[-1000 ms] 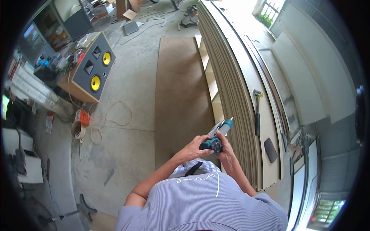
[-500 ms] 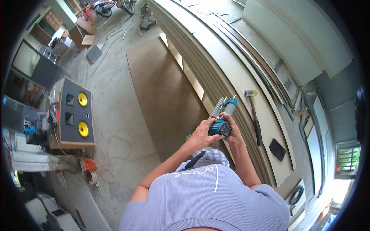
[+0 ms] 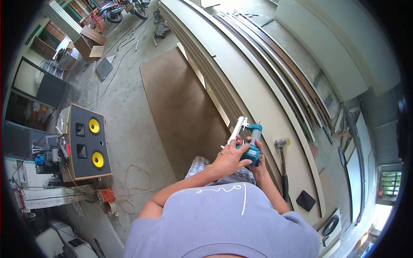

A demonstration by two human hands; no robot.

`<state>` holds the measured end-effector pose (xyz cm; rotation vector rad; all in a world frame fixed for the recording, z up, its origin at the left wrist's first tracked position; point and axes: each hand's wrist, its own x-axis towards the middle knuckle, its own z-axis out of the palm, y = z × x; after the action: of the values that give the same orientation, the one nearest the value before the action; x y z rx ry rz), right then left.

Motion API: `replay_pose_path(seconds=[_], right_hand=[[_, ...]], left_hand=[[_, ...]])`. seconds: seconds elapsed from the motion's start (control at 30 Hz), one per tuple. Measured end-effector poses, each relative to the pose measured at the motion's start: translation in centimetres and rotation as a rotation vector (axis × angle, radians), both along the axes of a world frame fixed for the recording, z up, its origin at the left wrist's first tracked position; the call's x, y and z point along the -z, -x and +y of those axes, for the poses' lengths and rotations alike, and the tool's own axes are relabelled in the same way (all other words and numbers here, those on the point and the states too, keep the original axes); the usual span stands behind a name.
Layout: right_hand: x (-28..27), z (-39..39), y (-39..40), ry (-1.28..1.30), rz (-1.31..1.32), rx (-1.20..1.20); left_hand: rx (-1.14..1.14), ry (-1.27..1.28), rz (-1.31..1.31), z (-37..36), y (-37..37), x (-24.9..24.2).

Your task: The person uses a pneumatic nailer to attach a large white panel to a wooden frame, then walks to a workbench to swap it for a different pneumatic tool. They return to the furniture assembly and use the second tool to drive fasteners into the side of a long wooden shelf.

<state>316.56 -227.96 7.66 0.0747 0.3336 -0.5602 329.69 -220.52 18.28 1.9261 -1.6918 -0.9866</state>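
A teal and grey nail gun [image 3: 254,150] is held between my two hands, in front of my body and by the edge of the board stack. My left hand [image 3: 228,160] is closed around the magazine side, its fingers near the pale metal rail [image 3: 235,131] and its thumb against the teal body. My right hand [image 3: 259,167] wraps the other side of the tool, and part of its grip is hidden behind the body. To the right, a mallet [image 3: 282,165] with a dark handle and a dark phone-like slab [image 3: 306,201] lie on the top board.
A long stack of pale boards [image 3: 232,71] runs away from me. Left of it is a brown sheet [image 3: 176,99]. A speaker box with yellow cones [image 3: 88,144] stands on the left; cables and hose [image 3: 140,180] lie on the concrete floor. Long strips [image 3: 284,69] lie at right.
The nail gun has turned in my hands, and its rail now shows more broadly. My left hand has shifted along the magazine side. My view has moved, so the mallet appears lower.
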Motion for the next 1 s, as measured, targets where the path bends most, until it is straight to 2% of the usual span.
replay_pose_path(seconds=[0.13, 0.23, 0.37, 0.4, 0.5, 0.57, 0.67, 0.8, 1.0], right_hand=[[-0.1, -0.7, -0.6, 0.012, 0.022, 0.009], [-2.6, -1.4, -2.3, 0.014, 0.118, 0.046], [-2.2, -4.9, -6.7, 0.118, 0.087, 0.04], [-1.8, -6.1, -8.4, 0.181, 0.06, 0.039], [-1.2, -9.8, -14.8, 0.202, 0.011, 0.059], [-1.4, -11.8, -18.8, 0.169, -0.048, 0.065], [-1.2, -15.2, -25.3, 0.154, -0.037, 0.043], [-0.4, -18.6, -33.1, 0.152, -0.084, 0.025], [2.5, -20.7, -40.8, 0.105, -0.158, 0.066]], left_hand=[[0.115, -0.076, 0.03, -2.1, -2.3, -0.3], [0.177, -0.165, 0.244, -3.4, -5.3, -1.1], [0.136, -0.139, 0.335, -6.2, -11.1, -1.1], [0.133, -0.045, 0.359, -7.0, -12.9, -0.9], [0.087, -0.085, 0.291, -9.7, -18.2, -1.3], [0.037, 0.063, 0.15, -10.9, -21.2, -0.6], [0.003, 0.113, 0.054, -13.4, -26.5, -0.1], [-0.065, 0.174, 0.009, -15.8, -33.1, 1.3], [-0.021, 0.196, -0.007, -18.9, -41.1, 3.1]])
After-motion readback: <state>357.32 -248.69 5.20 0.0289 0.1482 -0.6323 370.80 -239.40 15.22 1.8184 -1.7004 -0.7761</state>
